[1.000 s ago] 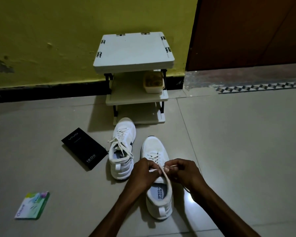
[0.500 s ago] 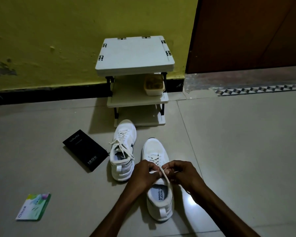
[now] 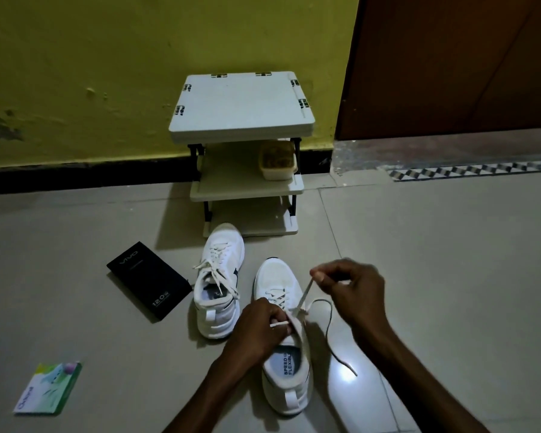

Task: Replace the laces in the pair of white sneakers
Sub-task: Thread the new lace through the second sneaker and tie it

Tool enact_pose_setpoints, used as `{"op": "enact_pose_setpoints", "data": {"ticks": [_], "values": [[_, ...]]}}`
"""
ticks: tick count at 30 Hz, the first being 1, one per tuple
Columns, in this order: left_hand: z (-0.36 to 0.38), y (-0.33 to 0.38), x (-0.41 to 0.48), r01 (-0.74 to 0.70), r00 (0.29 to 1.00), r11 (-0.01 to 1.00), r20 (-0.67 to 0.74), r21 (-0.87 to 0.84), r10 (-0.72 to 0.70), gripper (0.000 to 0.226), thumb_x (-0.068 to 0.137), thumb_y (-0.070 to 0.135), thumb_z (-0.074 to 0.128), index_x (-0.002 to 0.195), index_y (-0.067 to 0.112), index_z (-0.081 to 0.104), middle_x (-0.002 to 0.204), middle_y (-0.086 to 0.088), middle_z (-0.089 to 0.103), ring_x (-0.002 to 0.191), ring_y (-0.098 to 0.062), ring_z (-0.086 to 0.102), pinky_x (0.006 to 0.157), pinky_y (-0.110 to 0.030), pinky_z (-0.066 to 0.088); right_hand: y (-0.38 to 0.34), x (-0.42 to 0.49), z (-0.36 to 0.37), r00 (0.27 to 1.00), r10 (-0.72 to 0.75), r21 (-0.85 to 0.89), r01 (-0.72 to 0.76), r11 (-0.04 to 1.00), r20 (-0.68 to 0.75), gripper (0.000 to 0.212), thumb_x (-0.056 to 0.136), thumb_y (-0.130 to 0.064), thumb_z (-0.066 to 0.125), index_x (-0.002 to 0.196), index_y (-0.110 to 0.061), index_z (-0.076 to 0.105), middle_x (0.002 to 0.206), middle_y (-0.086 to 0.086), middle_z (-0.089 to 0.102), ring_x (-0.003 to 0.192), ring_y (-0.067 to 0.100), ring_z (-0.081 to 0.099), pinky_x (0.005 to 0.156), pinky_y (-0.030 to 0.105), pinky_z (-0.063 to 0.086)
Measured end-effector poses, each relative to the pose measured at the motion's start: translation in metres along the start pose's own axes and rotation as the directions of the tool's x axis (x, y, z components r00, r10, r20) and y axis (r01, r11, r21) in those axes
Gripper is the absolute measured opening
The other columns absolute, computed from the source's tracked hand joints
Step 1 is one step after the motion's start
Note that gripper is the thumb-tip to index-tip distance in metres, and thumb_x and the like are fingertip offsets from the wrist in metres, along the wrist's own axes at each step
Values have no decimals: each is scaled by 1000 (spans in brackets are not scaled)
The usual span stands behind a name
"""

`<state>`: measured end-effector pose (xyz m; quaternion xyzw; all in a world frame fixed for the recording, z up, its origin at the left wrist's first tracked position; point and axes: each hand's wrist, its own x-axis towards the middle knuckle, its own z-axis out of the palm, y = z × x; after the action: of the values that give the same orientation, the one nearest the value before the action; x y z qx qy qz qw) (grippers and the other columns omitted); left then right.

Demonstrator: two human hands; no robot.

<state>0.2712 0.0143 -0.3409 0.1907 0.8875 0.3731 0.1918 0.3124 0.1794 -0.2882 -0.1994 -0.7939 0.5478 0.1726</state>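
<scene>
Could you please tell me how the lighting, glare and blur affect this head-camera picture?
Head view: dim overall; a bright glare patch sits on the glossy grey floor tile right of the nearer white sneaker; the right hand pinching the white lace is slightly motion-blurred; the white plastic rack casts a shadow leftward.

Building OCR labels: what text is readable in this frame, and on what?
"vivo": black box.
"120W": same box; the print under it is too small to read.
"SPEED" over "FLEXIBL", end hidden: insole of the near sneaker.
Green card: one word along its edge, too blurred to read.
</scene>
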Motion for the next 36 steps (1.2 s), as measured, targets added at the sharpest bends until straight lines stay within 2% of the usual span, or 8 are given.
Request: {"op": "enact_pose_setpoints", "data": {"ticks": [3,7,10,13,16,20,25,36], "values": [[1,-1,1,33,999,999,-1,40,-33,17,77,27,70,61,19,68,68,2,65,65,-6,60,63,-28,46,-30,11,-12,1000,-5,176,3,984,12,10,82,-8,72,80,-17,75,80,-5,74,81,9,69,76,27,56],[-4,5,0,-32,995,965,-80,259,54,10,83,35,66,76,30,71,75,13,59,78,-2,53,75,-26,35,-38,13,-8,920,178,532,-352,770,350,21,100,-7,45,83,-9,58,80,7,69,67,20,65,62,31,55],[-14,11,0,12,972,899,-218,437,93,12,91,34,55,98,31,65,106,13,61,108,-14,47,92,-34,31,-9,8,-1,918,219,60,-252,966,331,19,97,-10,49,82,-11,61,70,5,70,47,11,52,46,23,40],[-25,15,2,-10,964,930,-244,368,107,7,91,30,55,95,31,62,100,14,59,106,-13,45,89,-32,28,20,0,8,908,138,-351,10,936,396,18,94,-27,60,77,-23,65,69,-3,70,49,0,57,59,28,52],[-28,10,5,-83,966,954,-211,287,148,7,86,28,62,83,34,59,83,18,51,97,-16,49,81,-31,32,26,-11,15,898,142,-429,56,901,416,23,91,-46,59,76,-29,63,75,-6,68,66,3,64,72,34,55],[-21,7,3,-91,942,967,-296,236,161,6,86,30,66,84,30,60,92,9,50,95,-12,47,79,-27,34,27,-22,20,907,169,-539,72,839,384,39,74,-65,68,84,-28,63,82,-9,69,75,6,63,67,23,50],[-10,2,6,-50,922,990,-374,131,96,16,86,36,68,96,26,59,102,5,49,95,-14,52,80,-29,41,20,-20,23,889,172,-664,176,727,424,24,81,-44,69,84,-20,66,86,2,70,77,18,64,51,17,34],[-2,-6,10,100,993,977,-82,187,-86,26,87,25,68,112,29,60,109,1,50,101,-16,57,72,-20,34,13,-1,24,880,159,-655,201,729,447,16,81,-22,63,85,-9,73,84,11,70,78,27,67,60,23,42]]}}
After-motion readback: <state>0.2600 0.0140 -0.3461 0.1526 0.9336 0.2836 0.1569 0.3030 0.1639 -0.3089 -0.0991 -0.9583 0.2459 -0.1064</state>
